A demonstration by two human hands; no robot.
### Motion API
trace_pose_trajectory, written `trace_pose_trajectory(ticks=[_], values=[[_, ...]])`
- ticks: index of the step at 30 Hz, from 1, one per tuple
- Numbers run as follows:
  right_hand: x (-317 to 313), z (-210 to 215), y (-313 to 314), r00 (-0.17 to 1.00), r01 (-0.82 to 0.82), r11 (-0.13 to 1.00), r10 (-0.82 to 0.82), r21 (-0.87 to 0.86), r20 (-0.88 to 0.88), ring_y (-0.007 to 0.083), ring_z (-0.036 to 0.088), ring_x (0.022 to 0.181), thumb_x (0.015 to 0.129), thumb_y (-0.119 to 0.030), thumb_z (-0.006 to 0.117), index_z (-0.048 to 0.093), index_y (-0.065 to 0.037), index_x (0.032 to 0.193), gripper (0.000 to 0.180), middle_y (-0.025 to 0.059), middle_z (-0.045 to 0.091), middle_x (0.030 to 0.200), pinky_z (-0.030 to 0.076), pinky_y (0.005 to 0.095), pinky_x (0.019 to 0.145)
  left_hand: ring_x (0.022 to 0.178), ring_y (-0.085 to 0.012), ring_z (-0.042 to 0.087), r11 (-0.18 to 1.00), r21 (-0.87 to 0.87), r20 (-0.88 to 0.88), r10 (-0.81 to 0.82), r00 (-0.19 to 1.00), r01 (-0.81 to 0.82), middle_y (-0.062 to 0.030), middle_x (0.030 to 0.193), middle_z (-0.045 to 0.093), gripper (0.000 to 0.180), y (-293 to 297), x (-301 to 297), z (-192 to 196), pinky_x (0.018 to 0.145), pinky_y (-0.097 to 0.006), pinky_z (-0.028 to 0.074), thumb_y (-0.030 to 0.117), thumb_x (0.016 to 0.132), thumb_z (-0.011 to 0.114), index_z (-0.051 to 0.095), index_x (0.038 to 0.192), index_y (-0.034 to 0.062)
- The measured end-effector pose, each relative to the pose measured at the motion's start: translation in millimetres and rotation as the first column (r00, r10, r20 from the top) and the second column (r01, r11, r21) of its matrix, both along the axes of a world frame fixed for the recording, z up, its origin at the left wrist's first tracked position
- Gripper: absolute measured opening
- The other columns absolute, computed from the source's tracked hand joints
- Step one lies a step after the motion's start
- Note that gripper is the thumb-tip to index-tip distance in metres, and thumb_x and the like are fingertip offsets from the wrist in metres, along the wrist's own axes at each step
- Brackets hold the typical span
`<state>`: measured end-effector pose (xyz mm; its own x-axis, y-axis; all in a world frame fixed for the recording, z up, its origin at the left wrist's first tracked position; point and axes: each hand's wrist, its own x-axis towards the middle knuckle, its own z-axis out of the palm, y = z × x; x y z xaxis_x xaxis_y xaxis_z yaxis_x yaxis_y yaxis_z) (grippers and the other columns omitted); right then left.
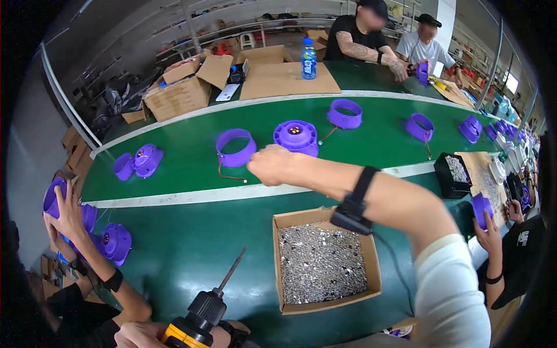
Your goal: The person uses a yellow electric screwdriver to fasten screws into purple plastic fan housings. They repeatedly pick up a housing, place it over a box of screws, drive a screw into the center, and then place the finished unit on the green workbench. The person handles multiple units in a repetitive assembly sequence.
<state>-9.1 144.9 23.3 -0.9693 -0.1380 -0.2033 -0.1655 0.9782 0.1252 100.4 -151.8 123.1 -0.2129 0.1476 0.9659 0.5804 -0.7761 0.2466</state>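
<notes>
Low in the view my left hand [139, 335] is closed around a black and yellow power drill [204, 313], whose long bit points up and away. Across the green belt stretches my right arm, with a black strapped device on the wrist. Its hand [270, 165] is closed, fingers curled and partly hidden. Just left of the knuckles stands a purple ring [236, 158] with a thin red wire. Right behind the hand sits a purple round housing [297, 145]; whether the fingers touch either cannot be made out. Beneath my forearm lies an open cardboard box of small metal screws [322, 267].
More purple rings [345, 114] and housings [147, 160] stand along the belt [191, 139]. Co-workers at left and right hold purple parts [481, 210]; two people sit across. A blue bottle [308, 60] and cartons [177, 98] stand beyond the belt. A black screw bin [451, 187] is at right.
</notes>
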Motion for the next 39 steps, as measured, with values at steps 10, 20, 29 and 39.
trace_pose_trajectory(ticks=[10,20,29,39], values=[[-84.8,-88.0,-1.3,0.925,0.082,0.995,-0.099,-0.064,-0.367,0.0301,0.06,0.101,0.079,-0.016,0.061,0.06,0.0,0.106,0.032,0.0165,0.059,0.11,0.038,0.0467,0.096,0.046,-0.0112,0.052,1.0,-0.012,0.025,0.003,1.0,-0.003,-0.0001,0.061,0.051,0.054,-1.5,-7.2,-3.3,0.052,-0.024,0.052,0.054,0.086,0.056,0.049,0.111,0.0064],[47.1,34.4,6.0,0.713,-0.06,0.949,-0.176,-0.309,-0.679,0.0322,0.059,0.082,0.086,-0.017,0.056,0.059,-0.001,0.084,0.017,0.0161,0.055,0.086,0.051,0.0416,0.069,0.058,-0.0209,0.056,0.985,-0.166,-0.077,0.024,0.997,-0.036,-0.0066,0.073,0.055,0.055,1.7,-14.6,-2.7,0.053,-0.032,0.051,0.053,0.091,0.045,0.039,0.121,0.0063],[252.1,57.1,-60.3,0.95,0.015,0.928,-0.13,-0.371,-0.285,0.0347,0.059,0.093,0.085,-0.006,0.06,0.062,0.002,0.102,0.019,0.0212,0.061,0.101,0.046,0.0394,0.083,0.042,-0.0144,0.047,0.912,0.304,0.531,-0.401,0.746,0.274,-0.0064,0.056,0.049,0.025,68.3,-45.4,-25.8,0.04,-0.026,0.04,0.029,0.096,0.048,0.044,0.096,0.0048],[249.4,-6.4,-62.4,0.997,-0.035,0.897,-0.002,-0.44,-0.083,0.0421,0.057,0.085,0.088,-0.012,0.056,0.061,0.004,0.095,0.018,0.0239,0.06,0.094,0.047,0.0449,0.077,0.036,-0.0133,0.045,0.939,0.214,0.771,-0.333,0.543,0.271,-0.0081,0.071,0.051,0.035,139.3,-8.6,-66.8,0.033,-0.026,0.038,0.015,0.092,0.05,0.03,0.118,0.0038]])
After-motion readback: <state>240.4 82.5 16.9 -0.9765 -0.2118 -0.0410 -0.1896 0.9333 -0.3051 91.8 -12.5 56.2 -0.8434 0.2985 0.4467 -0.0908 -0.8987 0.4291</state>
